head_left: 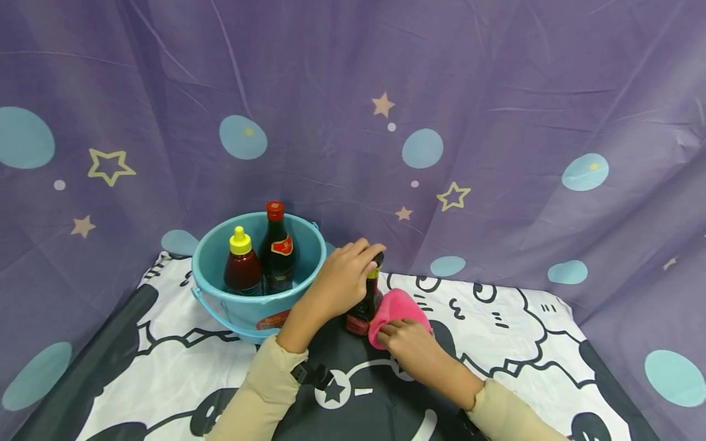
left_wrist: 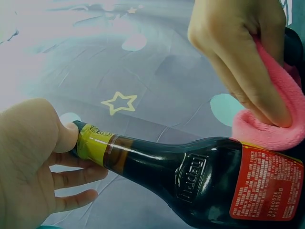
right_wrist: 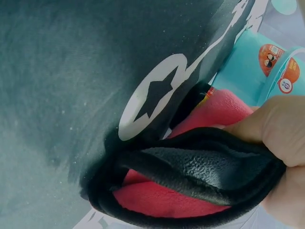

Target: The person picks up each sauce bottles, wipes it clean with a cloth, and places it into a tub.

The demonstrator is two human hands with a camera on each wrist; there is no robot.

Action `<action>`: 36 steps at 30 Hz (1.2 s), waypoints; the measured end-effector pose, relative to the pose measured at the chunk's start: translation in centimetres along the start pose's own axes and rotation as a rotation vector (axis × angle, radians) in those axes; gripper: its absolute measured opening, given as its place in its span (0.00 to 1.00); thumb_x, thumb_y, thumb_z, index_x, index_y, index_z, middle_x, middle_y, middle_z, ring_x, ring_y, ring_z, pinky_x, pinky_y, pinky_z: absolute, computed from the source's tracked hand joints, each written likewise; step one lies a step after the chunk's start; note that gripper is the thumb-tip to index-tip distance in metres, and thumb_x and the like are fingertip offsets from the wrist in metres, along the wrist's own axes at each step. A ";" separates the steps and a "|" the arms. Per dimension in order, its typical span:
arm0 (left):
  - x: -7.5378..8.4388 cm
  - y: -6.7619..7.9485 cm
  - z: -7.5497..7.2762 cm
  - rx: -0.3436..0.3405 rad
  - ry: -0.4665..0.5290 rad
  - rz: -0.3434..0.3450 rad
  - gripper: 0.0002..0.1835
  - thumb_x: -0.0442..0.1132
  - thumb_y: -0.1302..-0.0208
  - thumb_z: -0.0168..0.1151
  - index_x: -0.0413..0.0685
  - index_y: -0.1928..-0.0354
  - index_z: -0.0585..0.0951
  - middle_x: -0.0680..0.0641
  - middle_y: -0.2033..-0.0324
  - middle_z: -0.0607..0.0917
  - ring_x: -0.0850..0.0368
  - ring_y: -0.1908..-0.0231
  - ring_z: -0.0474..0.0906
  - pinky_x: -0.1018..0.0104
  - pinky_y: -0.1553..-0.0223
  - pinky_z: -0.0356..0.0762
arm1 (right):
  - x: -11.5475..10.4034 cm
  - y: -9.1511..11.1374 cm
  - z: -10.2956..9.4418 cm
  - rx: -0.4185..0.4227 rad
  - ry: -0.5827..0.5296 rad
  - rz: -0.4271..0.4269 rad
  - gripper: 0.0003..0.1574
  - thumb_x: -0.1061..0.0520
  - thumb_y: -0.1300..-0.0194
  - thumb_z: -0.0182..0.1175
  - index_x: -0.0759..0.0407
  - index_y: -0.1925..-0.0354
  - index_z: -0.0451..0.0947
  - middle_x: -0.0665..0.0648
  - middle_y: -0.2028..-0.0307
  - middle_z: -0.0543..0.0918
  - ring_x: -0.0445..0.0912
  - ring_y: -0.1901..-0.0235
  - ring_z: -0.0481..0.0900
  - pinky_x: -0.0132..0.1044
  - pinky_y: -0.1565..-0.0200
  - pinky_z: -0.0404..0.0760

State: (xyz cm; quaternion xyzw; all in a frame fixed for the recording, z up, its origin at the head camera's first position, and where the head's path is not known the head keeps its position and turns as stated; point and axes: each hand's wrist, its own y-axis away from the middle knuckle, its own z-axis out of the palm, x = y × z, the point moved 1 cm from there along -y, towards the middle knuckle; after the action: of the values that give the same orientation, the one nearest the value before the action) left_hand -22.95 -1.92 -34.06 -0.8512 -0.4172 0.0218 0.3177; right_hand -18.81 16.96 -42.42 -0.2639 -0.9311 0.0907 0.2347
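Observation:
A dark sauce bottle (head_left: pixel 361 309) with a red label stands upright on the patterned cloth. My left hand (head_left: pixel 342 275) pinches its black cap at the top, just above the yellow neck band (left_wrist: pixel 95 143). With my right hand (head_left: pixel 410 346) I grip a pink cleaning cloth (head_left: pixel 402 306), folded under the fingers and pressed against the bottle's side by the red label (left_wrist: pixel 267 186). Black edging (right_wrist: pixel 190 195) and a dark inner face of the cloth show in the right wrist view, where the cloth hides most of the bottle.
Left of the bottle stands a light blue bucket (head_left: pixel 231 312) with its handle down. In it are a brown-red sauce bottle (head_left: pixel 242 272) with a yellow cap and a dark bottle (head_left: pixel 278 257) with a red cap. A purple curtain (head_left: pixel 331 92) hangs behind the black-and-white table covering (head_left: pixel 496 331).

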 end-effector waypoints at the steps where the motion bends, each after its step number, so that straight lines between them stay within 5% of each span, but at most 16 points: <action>1: 0.0 0.0 0.0 -0.001 0.002 0.001 0.18 0.36 0.25 0.55 0.46 0.36 0.79 0.46 0.57 0.81 0.52 0.64 0.75 0.57 0.58 0.78 | 0.0 0.0 0.1 -0.007 -0.006 -0.001 0.14 0.68 0.50 0.70 0.51 0.67 0.84 0.45 0.65 0.88 0.39 0.63 0.85 0.32 0.68 0.75; 10: 0.2 0.0 -0.2 0.004 -0.021 0.007 0.18 0.36 0.25 0.55 0.46 0.36 0.79 0.46 0.58 0.81 0.53 0.65 0.75 0.58 0.59 0.78 | -0.2 -0.4 0.5 -0.137 -0.004 -0.013 0.14 0.65 0.55 0.72 0.49 0.69 0.84 0.45 0.67 0.87 0.40 0.66 0.83 0.32 0.68 0.75; 19: 0.2 0.0 -0.2 -0.012 -0.023 -0.001 0.18 0.37 0.24 0.55 0.46 0.36 0.79 0.46 0.56 0.82 0.52 0.63 0.77 0.58 0.58 0.79 | -0.1 -0.5 0.3 -0.164 -0.004 -0.026 0.14 0.66 0.56 0.73 0.49 0.70 0.85 0.45 0.68 0.87 0.41 0.66 0.83 0.32 0.68 0.74; 29: 0.1 0.2 0.0 -0.019 -0.038 -0.016 0.19 0.36 0.25 0.55 0.46 0.36 0.78 0.46 0.55 0.82 0.52 0.61 0.79 0.57 0.56 0.80 | 0.3 0.4 0.7 -0.083 -0.035 -0.095 0.14 0.59 0.57 0.74 0.49 0.69 0.82 0.45 0.69 0.85 0.42 0.69 0.81 0.34 0.68 0.74; 36: 0.1 0.0 -0.1 -0.004 -0.052 -0.005 0.18 0.36 0.25 0.56 0.46 0.36 0.79 0.46 0.55 0.83 0.51 0.61 0.79 0.57 0.56 0.81 | 0.4 0.6 1.1 0.032 0.070 -0.122 0.17 0.56 0.60 0.74 0.51 0.71 0.77 0.47 0.70 0.82 0.43 0.71 0.78 0.35 0.69 0.73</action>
State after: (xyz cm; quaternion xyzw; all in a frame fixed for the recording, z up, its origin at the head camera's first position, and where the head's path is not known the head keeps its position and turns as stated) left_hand -22.84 -1.89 -33.93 -0.8499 -0.4276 0.0419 0.3050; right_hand -19.33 17.61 -43.38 -0.2061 -0.9352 0.0816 0.2762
